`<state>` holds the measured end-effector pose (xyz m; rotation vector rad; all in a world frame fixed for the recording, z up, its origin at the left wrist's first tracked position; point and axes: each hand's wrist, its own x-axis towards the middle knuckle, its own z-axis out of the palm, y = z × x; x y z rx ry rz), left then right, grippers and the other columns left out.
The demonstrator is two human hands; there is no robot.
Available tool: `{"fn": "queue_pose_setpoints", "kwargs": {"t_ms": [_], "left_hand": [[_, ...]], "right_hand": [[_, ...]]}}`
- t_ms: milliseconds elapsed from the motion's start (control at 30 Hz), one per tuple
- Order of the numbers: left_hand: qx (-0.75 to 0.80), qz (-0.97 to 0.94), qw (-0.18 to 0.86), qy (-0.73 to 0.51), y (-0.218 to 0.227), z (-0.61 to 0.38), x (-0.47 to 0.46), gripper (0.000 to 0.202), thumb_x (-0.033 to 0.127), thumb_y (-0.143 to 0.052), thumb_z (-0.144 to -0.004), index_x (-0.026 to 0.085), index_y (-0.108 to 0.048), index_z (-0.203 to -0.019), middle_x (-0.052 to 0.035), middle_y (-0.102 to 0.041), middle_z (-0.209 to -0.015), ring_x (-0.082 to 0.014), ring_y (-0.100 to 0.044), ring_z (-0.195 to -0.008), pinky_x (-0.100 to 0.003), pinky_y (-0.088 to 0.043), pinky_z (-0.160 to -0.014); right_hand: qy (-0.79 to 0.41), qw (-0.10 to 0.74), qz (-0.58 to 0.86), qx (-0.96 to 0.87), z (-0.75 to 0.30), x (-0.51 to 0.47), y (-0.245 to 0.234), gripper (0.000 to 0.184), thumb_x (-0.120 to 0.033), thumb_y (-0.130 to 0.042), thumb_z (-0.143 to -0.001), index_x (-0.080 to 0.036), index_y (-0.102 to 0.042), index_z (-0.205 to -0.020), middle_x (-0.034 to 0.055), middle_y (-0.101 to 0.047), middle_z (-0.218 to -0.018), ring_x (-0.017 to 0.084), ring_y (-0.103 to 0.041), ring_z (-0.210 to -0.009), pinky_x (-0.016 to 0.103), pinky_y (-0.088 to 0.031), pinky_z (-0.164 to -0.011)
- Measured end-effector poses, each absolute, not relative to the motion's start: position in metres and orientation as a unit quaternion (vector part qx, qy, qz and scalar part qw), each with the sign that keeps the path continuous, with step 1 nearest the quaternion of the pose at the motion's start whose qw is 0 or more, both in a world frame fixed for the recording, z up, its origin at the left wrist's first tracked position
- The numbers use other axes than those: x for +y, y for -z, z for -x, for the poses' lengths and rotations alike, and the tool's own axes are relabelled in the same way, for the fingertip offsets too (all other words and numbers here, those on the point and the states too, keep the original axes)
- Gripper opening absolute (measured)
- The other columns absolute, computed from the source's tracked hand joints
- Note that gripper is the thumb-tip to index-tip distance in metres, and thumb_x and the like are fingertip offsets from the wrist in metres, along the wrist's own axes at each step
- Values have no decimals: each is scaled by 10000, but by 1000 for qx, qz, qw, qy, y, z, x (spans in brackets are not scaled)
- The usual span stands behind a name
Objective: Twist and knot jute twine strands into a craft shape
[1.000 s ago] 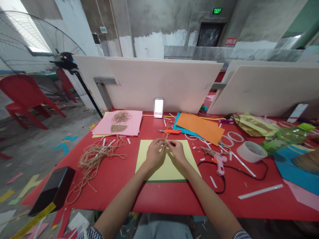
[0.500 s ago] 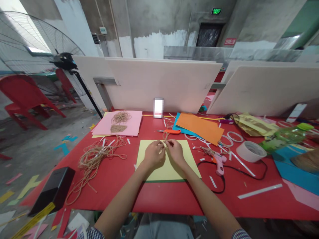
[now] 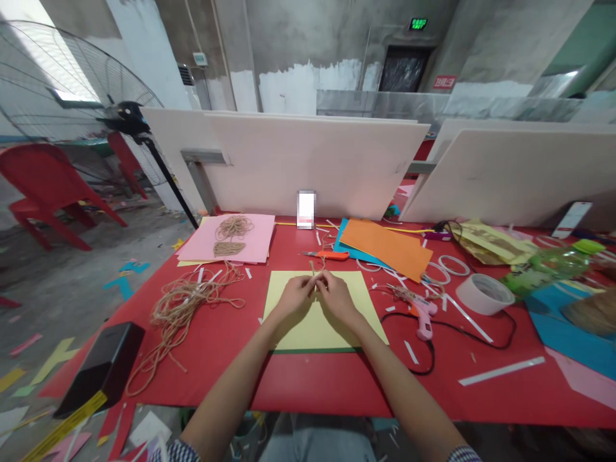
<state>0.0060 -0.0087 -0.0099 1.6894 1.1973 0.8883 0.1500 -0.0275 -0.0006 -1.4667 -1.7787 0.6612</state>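
Note:
My left hand (image 3: 295,298) and my right hand (image 3: 335,296) meet fingertip to fingertip over a yellow sheet of paper (image 3: 289,337). Both pinch a short piece of brown twine (image 3: 312,266), whose end sticks up beyond the fingers; most of it is hidden by them. Just past the sheet lies an orange utility knife (image 3: 332,255). To the left is a loose heap of the same twine (image 3: 185,301). Farther back, a pink sheet (image 3: 262,237) carries a coil of twine (image 3: 233,226) and a flat twine patch (image 3: 229,249).
Right of the yellow sheet lies a pink glue gun (image 3: 424,317) with a black cord. Beyond it are a tape roll (image 3: 485,294), a green bottle (image 3: 548,269) and orange card (image 3: 387,247). A black box (image 3: 103,366) sits at the left edge. White boards (image 3: 312,167) stand behind.
My left hand has turned and its fingers have come closer to the right ones. The fingertips now touch, and the twine end points up slightly farther left.

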Motion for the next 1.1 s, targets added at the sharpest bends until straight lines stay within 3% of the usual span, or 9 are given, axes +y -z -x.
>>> {"fn": "queue_pose_setpoints", "kwargs": {"t_ms": [267, 433, 700, 933, 1100], "left_hand": [[450, -627, 515, -373, 16, -2, 3, 432, 571, -554, -776, 187, -501, -586, 24, -470, -522, -108, -443, -492, -243, -325, -510], [451, -590, 540, -396, 19, 0, 7, 443, 596, -601, -723, 189, -491, -585, 46, -430, -499, -95, -402, -466, -240, -302, -485], [439, -610, 537, -384, 17, 2, 7, 448, 585, -604, -706, 184, -478, -550, 46, -440, -484, -87, -409, -462, -234, -312, -489], [462, -612, 531, -360, 13, -1, 1, 289, 396, -634, -743, 167, -522, -606, 30, -543, -521, -101, -509, -471, -210, -377, -488], [457, -608, 528, -377, 12, -2, -1, 283, 376, -669, -759, 150, -556, -632, -21, -650, -644, -103, -557, -485, -219, -442, -503]], "right_hand": [[-262, 373, 563, -689, -150, -29, -4, 114, -268, -498, -920, -233, -523, -1025, 4, -670, -752, 194, -641, -709, 289, -440, -663], [-311, 419, 517, -678, -152, -27, -9, 93, -259, -532, -882, -245, -539, -973, 29, -713, -901, 191, -680, -836, 301, -494, -722], [-294, 454, 499, -678, -154, -24, -11, 93, -284, -578, -840, -212, -613, -794, 40, -703, -828, 187, -652, -783, 311, -493, -733], [-306, 470, 481, -674, -154, -26, -14, 91, -267, -582, -831, -205, -647, -825, 41, -716, -843, 181, -652, -783, 311, -499, -751], [-288, 441, 478, -703, -155, -28, -15, 128, -262, -557, -874, -211, -673, -868, 43, -717, -875, 178, -644, -796, 303, -483, -747]]}}
